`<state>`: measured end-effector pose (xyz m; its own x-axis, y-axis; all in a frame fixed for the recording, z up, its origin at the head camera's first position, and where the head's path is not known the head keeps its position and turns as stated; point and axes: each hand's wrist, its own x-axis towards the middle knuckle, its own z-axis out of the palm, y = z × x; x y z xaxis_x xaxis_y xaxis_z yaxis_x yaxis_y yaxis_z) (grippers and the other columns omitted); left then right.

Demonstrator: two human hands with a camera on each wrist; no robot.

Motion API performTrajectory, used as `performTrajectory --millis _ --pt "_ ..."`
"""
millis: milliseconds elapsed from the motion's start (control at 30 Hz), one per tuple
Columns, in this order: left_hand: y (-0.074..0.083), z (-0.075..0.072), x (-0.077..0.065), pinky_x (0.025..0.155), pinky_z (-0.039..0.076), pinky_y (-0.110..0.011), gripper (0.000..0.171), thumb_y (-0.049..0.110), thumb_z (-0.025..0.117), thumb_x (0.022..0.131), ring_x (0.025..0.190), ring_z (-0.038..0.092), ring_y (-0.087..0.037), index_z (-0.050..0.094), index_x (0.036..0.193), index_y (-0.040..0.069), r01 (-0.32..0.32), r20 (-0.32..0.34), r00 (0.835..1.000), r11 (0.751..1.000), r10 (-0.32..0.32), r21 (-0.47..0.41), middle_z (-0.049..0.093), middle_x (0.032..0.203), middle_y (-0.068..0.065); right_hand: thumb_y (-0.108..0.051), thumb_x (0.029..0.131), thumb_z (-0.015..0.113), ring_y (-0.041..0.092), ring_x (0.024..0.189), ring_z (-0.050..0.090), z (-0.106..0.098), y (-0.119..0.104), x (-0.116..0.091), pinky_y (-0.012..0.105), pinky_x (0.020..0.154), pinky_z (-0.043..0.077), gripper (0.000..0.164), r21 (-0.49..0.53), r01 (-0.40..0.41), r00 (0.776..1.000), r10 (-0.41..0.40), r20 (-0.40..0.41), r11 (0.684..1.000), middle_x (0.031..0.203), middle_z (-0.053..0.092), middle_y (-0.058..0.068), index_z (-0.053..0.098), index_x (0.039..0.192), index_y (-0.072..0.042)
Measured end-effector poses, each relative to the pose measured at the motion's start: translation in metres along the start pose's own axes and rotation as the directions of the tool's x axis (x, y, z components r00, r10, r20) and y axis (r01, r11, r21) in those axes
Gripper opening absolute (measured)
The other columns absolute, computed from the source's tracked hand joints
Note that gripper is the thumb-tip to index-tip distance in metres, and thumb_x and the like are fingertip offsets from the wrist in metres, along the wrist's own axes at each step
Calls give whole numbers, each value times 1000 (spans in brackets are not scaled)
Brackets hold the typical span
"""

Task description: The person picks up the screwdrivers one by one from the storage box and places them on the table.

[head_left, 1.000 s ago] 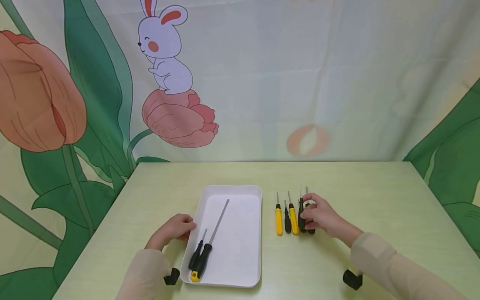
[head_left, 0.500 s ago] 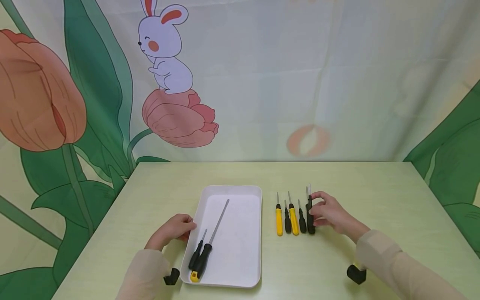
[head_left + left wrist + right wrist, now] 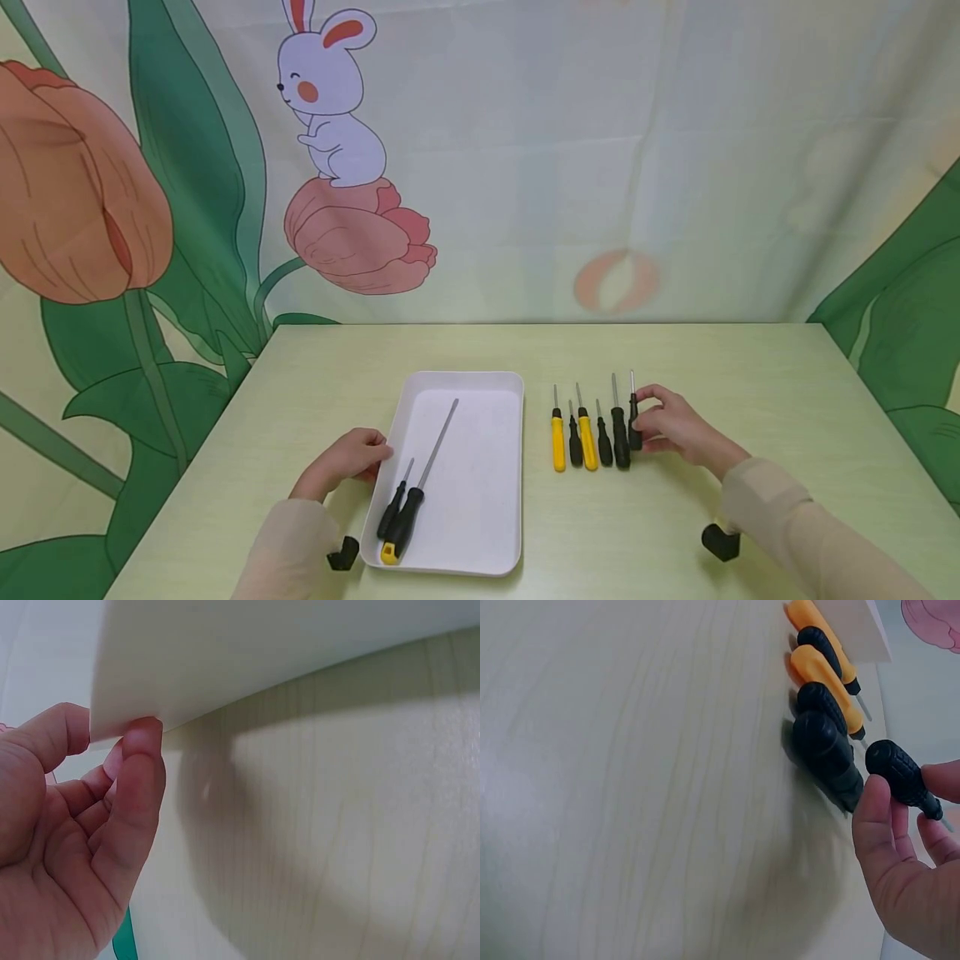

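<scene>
backdrop: a printed cloth point(image 3: 487, 167) with a rabbit point(image 3: 333, 92) on it hangs behind my pale table point(image 3: 645, 533).
right fingers: my right hand point(image 3: 678, 429) has thumb and fingertips clamped on the handle of a small black screwdriver point(image 3: 635, 433).
its lie: left of my palm, at the right end of the row point(image 3: 587, 442), just beside the thick black screwdriver point(image 3: 621, 437); shaft points away from me, roughly parallel to its neighbours.
left fingers: my left hand point(image 3: 348, 454) pinches the left edge of the white tray point(image 3: 480, 467), which holds two screwdrivers point(image 3: 407, 521).
nearer hand: my right, for the whole row.
hard to tell: whether the small one touches the table; its shaft tip is unclear in the right wrist view.
</scene>
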<state>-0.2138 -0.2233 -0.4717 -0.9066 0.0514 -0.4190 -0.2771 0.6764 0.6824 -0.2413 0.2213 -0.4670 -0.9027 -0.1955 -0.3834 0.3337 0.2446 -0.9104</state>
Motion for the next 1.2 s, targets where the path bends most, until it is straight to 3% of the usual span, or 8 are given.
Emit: performTrajectory --millis 467,1200 --pt "-2 -1 0 57 47 -27 13 12 50 85 59 53 -14 52 81 0 -7 7 1000 1000 7 -12 53 71 -6 0 74 52 13 55 51 -2 8 4 27 52 48 45 -55 -111 994 110 -23 992 67 50 2 33 115 -3" --pt "2 -1 0 58 46 -26 14 13 51 85 63 52 -16 54 86 0 26 2 1000 999 -26 28 53 75 -7 3 72 52 14 50 48 4 8 10 25 46 47 38 -146 -209 977 201 -67 967 67 47 4 35 107 1"
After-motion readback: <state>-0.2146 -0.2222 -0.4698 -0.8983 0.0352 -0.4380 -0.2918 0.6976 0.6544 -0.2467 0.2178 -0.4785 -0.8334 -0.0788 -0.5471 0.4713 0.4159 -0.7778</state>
